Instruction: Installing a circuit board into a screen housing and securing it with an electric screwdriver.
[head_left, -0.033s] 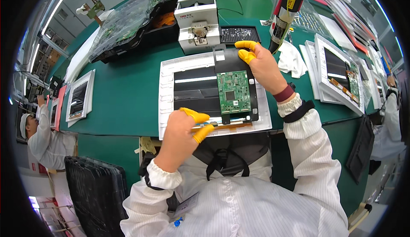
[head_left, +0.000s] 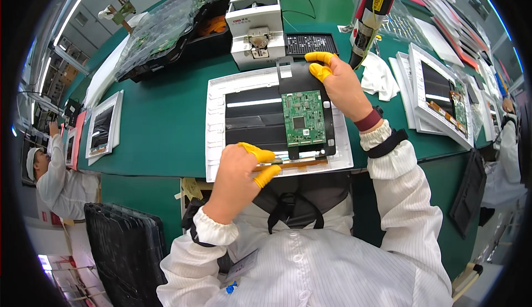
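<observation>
A white frame (head_left: 216, 152) with a dark display panel (head_left: 252, 121) lies before me. On the panel's right part is a black sheet (head_left: 307, 83), with a green circuit board (head_left: 303, 119) over it. At the sheet's far edge, my right hand (head_left: 343, 88) grips it between thumb and index finger, both in yellow finger cots. My left hand (head_left: 235, 177) is at the frame's near edge, its yellow-covered thumb and index finger apart. Between those fingertips passes the left end of an orange strip (head_left: 302, 163), which runs along the panel's near edge.
Beyond the frame stand a white box-shaped device (head_left: 256, 30) and a small black tray (head_left: 311, 44). A black crate (head_left: 144, 71) with plastic-covered boards is far left. An upright tool (head_left: 368, 24), a white cloth (head_left: 379, 80) and stacked frames (head_left: 410, 91) are right. A co-worker (head_left: 58, 182) sits left.
My left hand has shifted slightly right along the frame's near edge. The circuit board has moved very slightly; my right hand stays put.
</observation>
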Tool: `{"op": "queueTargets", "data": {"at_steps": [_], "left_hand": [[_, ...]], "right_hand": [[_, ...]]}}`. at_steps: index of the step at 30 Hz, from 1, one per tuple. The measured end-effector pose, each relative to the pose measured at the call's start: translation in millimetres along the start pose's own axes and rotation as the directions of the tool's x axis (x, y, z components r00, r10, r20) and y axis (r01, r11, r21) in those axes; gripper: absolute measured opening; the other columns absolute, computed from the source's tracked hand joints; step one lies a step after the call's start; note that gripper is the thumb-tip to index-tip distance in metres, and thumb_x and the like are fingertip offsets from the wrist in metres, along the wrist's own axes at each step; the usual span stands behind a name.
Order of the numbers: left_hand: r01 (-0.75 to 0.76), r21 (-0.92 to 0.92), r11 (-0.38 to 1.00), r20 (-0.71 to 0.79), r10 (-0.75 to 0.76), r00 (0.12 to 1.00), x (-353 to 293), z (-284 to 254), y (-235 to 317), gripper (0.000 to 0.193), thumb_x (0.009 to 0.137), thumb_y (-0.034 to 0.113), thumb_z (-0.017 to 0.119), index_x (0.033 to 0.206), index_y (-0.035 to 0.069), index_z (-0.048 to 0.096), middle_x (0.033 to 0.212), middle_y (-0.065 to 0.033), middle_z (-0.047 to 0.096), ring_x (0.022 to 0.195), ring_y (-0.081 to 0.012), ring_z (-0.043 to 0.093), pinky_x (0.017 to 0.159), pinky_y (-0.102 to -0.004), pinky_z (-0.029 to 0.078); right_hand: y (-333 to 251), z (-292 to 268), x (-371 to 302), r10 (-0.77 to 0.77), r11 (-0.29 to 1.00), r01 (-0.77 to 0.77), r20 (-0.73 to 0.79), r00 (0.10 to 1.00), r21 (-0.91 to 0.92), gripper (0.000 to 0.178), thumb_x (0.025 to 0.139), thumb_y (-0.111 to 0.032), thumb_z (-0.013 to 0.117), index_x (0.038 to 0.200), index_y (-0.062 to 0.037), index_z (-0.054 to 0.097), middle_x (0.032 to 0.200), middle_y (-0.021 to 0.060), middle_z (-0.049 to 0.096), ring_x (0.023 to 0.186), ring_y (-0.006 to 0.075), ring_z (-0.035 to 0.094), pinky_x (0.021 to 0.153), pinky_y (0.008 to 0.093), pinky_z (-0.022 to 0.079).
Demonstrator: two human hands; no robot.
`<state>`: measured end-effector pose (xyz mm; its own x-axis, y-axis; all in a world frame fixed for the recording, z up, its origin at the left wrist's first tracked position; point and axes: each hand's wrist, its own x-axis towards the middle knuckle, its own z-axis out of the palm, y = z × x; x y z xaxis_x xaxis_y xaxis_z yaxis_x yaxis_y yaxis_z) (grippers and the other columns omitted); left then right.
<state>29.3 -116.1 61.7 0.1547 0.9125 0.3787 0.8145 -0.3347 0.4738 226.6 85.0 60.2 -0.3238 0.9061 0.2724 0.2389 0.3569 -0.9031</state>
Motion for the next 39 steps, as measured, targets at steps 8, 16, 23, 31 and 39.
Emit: {"op": "queueTargets", "data": {"at_steps": [8, 16, 23, 31, 39], "left_hand": [[-0.122, 0.110, 0.986, 0.123, 0.108, 0.986, 15.2, 22.0, 2.1, 0.028, 0.067, 0.019, 0.084, 0.089, 0.008, 0.072, 0.081, -0.0048, 0.062, 0.085, -0.0227, 0.058, 0.101, -0.0485, 0.037], [-0.232, 0.056, 0.971, 0.185, 0.218, 0.958, 28.8, 28.3, 0.4, 0.024, 0.071, 0.016, 0.082, 0.090, 0.007, 0.072, 0.084, -0.0058, 0.067, 0.091, -0.0218, 0.063, 0.104, -0.0502, 0.036], [-0.198, 0.038, 0.980, 0.208, 0.186, 0.960, 26.1, 34.1, -4.5, 0.021, 0.074, 0.010, 0.080, 0.092, 0.005, 0.071, 0.081, -0.0065, 0.066, 0.088, -0.0226, 0.063, 0.105, -0.0493, 0.036], [-0.178, 0.007, 0.984, 0.166, 0.174, 0.971, 26.1, 38.9, -4.6, 0.023, 0.072, 0.005, 0.078, 0.094, 0.006, 0.071, 0.078, -0.0050, 0.063, 0.081, -0.0218, 0.060, 0.105, -0.0498, 0.035], [-0.177, 0.030, 0.984, 0.091, 0.174, 0.980, 28.1, 44.3, 1.1, 0.018, 0.075, 0.008, 0.077, 0.091, 0.006, 0.068, 0.071, -0.0025, 0.057, 0.075, -0.0204, 0.058, 0.105, -0.0547, 0.034]], "right_hand": [[22.1, -5.5, 0.4, 0.020, 1.000, -0.020, -0.028, 0.999, 0.012, 0.023, 0.093, -0.008, 0.059, 0.114, -0.0004, 0.064, 0.094, 0.0076, 0.067, 0.082, 0.0125, 0.059, 0.074, 0.0260, 0.047], [27.5, -5.9, -4.5, 0.069, 0.996, -0.070, 0.020, 0.997, 0.049, 0.025, 0.093, -0.011, 0.060, 0.115, 0.0002, 0.062, 0.093, 0.0074, 0.065, 0.081, 0.0130, 0.057, 0.074, 0.0257, 0.046], [30.2, -1.5, -5.2, 0.060, 0.994, -0.062, 0.032, 0.998, 0.094, 0.025, 0.093, -0.011, 0.059, 0.114, 0.0004, 0.063, 0.093, 0.0087, 0.065, 0.081, 0.0149, 0.058, 0.074, 0.0272, 0.047], [26.2, -1.8, -3.2, 0.047, 0.999, -0.047, 0.059, 0.997, -0.003, 0.026, 0.092, -0.013, 0.059, 0.113, 0.0013, 0.063, 0.095, 0.0135, 0.066, 0.081, 0.0213, 0.060, 0.075, 0.0310, 0.047], [27.7, -2.5, 4.2, 0.050, 0.996, -0.039, 0.130, 0.990, -0.086, 0.024, 0.094, -0.014, 0.059, 0.114, 0.0000, 0.064, 0.090, 0.0099, 0.065, 0.074, 0.0151, 0.055, 0.069, 0.0272, 0.045]]}}
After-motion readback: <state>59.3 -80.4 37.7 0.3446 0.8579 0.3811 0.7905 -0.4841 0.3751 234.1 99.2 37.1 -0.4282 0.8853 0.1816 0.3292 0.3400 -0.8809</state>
